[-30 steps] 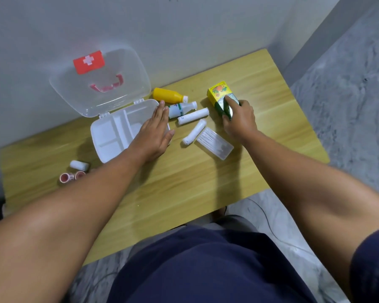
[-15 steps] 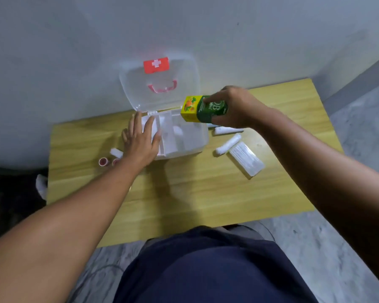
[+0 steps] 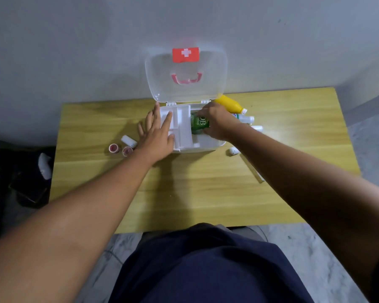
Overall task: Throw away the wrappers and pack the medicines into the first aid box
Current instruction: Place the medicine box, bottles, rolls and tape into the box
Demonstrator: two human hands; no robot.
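**Green carton going into the open first aid box**

While our right hand (image 3: 217,124) grips the green medicine carton (image 3: 199,124) inside the first aid box (image 3: 197,145), our left hand (image 3: 157,136) lies flat and released across the box's left tray. We note its lid (image 3: 185,77) upright, a yellow bottle (image 3: 229,104) just beside it, and two red caps (image 3: 120,149) on the worktop (image 3: 184,193).

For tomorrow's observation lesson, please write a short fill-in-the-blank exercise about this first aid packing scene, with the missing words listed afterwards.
1. The right hand holds a ____ carton inside the first aid box.
2. The box lid bears a white cross on a ____ label.
3. The bottle lying behind the right hand is ____.
4. The left hand lies flat on the box's ____ side.

Missing words: green; red; yellow; left
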